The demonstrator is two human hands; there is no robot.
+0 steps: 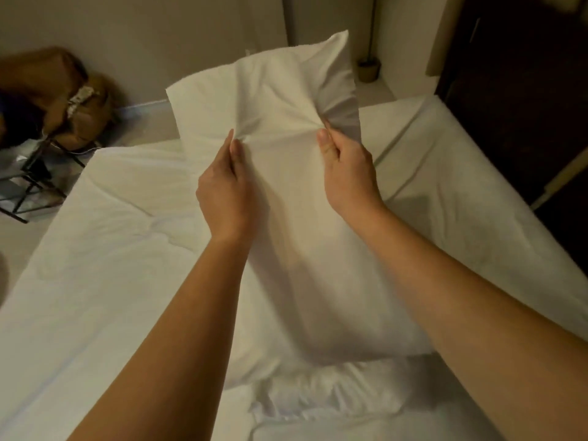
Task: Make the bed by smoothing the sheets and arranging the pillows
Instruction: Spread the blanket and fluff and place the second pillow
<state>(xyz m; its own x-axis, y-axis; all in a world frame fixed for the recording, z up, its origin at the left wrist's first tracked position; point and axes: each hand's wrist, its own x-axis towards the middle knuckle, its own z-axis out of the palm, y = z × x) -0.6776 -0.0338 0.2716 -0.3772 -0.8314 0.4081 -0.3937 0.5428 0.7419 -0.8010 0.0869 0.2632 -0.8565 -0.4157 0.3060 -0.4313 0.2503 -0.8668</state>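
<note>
A white pillow (pixel 292 218) is held up lengthwise over the bed, its far corners raised toward the wall. My left hand (pixel 224 189) pinches the pillowcase fabric at the pillow's middle, fingers pointing away from me. My right hand (pixel 346 173) grips a bunched fold of the same case a little to the right, and creases fan out between the two hands. Below lies the white bed sheet (pixel 105 249). A second white pillow (pixel 327 396) lies crumpled under the near end of the held one.
A brown bag (pixel 60 97) sits on a black metal-frame stand (pixel 31 179) at the left beside the bed. A floor lamp base (pixel 369 70) stands by the far wall. Dark wooden furniture (pixel 521 90) borders the bed's right side.
</note>
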